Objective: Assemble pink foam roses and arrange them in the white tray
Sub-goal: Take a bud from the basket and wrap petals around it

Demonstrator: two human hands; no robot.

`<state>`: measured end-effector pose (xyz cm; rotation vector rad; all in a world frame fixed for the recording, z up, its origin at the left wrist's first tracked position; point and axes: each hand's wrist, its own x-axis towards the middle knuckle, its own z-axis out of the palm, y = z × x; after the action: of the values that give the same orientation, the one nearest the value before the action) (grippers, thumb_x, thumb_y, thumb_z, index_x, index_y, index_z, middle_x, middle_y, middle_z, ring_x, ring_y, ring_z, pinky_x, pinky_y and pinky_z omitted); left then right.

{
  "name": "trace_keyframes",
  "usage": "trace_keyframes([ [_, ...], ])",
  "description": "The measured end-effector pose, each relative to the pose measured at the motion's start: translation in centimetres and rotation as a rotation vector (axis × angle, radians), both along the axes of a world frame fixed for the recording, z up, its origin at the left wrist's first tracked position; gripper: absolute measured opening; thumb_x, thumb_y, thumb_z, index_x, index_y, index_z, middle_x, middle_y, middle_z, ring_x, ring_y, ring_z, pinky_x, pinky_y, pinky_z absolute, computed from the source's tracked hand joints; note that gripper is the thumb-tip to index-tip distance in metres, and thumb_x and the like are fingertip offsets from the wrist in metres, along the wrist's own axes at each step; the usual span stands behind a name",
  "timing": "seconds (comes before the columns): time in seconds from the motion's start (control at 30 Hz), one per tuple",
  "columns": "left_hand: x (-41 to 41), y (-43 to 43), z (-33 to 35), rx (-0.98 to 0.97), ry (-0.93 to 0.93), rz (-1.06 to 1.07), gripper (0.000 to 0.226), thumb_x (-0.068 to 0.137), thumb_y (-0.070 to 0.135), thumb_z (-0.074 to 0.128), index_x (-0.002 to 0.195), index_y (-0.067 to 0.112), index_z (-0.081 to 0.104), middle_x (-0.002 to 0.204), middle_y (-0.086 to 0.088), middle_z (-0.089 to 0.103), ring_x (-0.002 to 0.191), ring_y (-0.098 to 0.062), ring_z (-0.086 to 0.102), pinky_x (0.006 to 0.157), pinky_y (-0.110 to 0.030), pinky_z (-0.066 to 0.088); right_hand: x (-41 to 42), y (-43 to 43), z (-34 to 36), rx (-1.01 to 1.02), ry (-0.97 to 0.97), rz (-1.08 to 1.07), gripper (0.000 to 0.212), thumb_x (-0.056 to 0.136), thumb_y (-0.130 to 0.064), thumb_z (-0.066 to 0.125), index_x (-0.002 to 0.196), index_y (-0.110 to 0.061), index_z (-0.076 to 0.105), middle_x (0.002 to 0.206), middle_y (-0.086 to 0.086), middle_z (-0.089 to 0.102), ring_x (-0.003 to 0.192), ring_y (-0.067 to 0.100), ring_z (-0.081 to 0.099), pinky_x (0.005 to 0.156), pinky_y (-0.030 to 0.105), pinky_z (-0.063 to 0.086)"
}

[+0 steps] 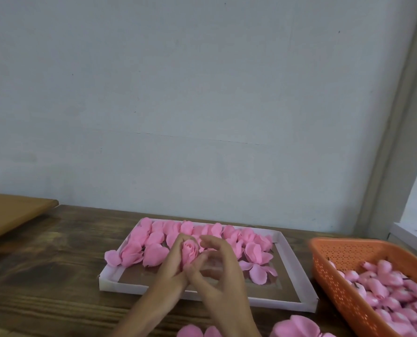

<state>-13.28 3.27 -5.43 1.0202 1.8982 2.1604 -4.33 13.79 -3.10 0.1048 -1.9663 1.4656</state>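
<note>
A pink foam rose [190,251] stands upright between both hands, above the near half of the white tray [120,285]. My left hand [171,266] grips the rose from the left, fingers curled round its side. My right hand [221,268] touches its base with the thumb, while the other fingers arch loosely to the right. Several pink roses [154,242] fill the tray's far rows and spill over its left edge. The tray's near part shows bare brown bottom.
An orange perforated basket [334,251] at the right holds several pink rosebud cores [385,285]. Loose pink petals [292,327] lie on the dark wooden table [44,276] near the front edge. A brown cardboard sheet [10,212] lies at the far left. A grey wall stands behind.
</note>
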Motion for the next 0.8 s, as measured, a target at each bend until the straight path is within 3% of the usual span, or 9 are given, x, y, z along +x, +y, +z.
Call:
trace_keyframes([
  [0.1,0.5,-0.3,0.2,-0.065,-0.033,-0.038,0.029,0.099,0.049,0.067,0.121,0.035,0.057,0.113,0.007,0.074,0.111,-0.011,0.072,0.088,-0.022,0.057,-0.2,0.2,0.2,-0.143,-0.058,0.052,0.038,0.084,-0.007,0.080,0.113,-0.030,0.071,0.118,-0.010,0.070,0.103,0.006,0.068,0.078,0.029,0.061],
  [0.2,0.9,-0.4,0.3,-0.103,-0.016,0.007,0.013,0.103,0.038,0.058,0.115,0.038,0.056,0.100,0.021,0.073,0.094,0.006,0.070,0.076,-0.012,0.054,-0.3,0.4,0.6,-0.288,-0.053,0.133,0.023,0.090,-0.010,0.078,0.105,-0.027,0.077,0.109,-0.003,0.076,0.100,0.011,0.071,0.066,0.028,0.060],
  [0.3,1.2,-0.3,0.4,-0.112,-0.007,0.003,0.025,0.100,0.039,0.056,0.122,0.029,0.053,0.089,0.021,0.069,0.083,0.001,0.065,0.072,-0.017,0.053,-0.6,0.7,0.6,-0.384,-0.065,0.166,0.021,0.086,-0.013,0.076,0.102,-0.026,0.077,0.107,-0.003,0.077,0.104,0.017,0.072,0.078,0.045,0.064],
  [0.37,1.4,-0.3,0.5,-0.121,-0.008,0.001,0.024,0.103,0.033,0.055,0.126,0.028,0.051,0.090,0.014,0.067,0.083,-0.005,0.061,0.073,-0.020,0.051,-0.7,1.0,0.3,-0.327,-0.033,0.092,0.024,0.086,-0.012,0.078,0.103,-0.028,0.074,0.110,-0.006,0.076,0.105,0.015,0.071,0.087,0.051,0.061],
  [0.47,1.4,-0.4,0.6,-0.146,0.021,0.036,0.036,0.098,0.041,0.056,0.131,0.031,0.048,0.106,0.022,0.072,0.102,0.000,0.069,0.087,-0.017,0.052,-0.7,1.3,0.0,-0.110,0.084,-0.013,0.026,0.081,-0.017,0.079,0.097,-0.036,0.072,0.109,-0.006,0.070,0.103,0.018,0.068,0.082,0.035,0.061],
  [0.57,1.1,-0.5,0.6,-0.171,0.056,0.085,0.040,0.100,0.034,0.059,0.136,0.026,0.044,0.122,0.011,0.071,0.119,-0.008,0.068,0.104,-0.033,0.054,-0.7,1.5,-0.2,0.026,0.136,-0.058,0.032,0.077,-0.009,0.078,0.093,-0.036,0.075,0.102,-0.007,0.064,0.094,0.019,0.069,0.073,0.026,0.061],
  [0.67,0.6,-0.6,0.2,-0.216,0.089,0.105,0.039,0.105,0.018,0.059,0.139,0.026,0.041,0.128,0.000,0.067,0.119,-0.014,0.069,0.106,-0.045,0.054,-0.6,1.4,-0.3,0.117,0.127,-0.132,0.036,0.075,-0.007,0.079,0.094,-0.038,0.075,0.100,-0.011,0.064,0.084,0.012,0.073,0.067,0.031,0.062],
  [0.8,0.5,-0.5,0.0,-0.248,0.105,0.119,0.042,0.105,0.019,0.060,0.139,0.033,0.040,0.129,0.000,0.067,0.120,-0.014,0.068,0.105,-0.041,0.055,-0.5,1.4,-0.6,0.157,0.078,-0.204,0.036,0.074,-0.016,0.082,0.100,-0.038,0.071,0.103,-0.016,0.067,0.084,0.008,0.072,0.067,0.037,0.062],
])
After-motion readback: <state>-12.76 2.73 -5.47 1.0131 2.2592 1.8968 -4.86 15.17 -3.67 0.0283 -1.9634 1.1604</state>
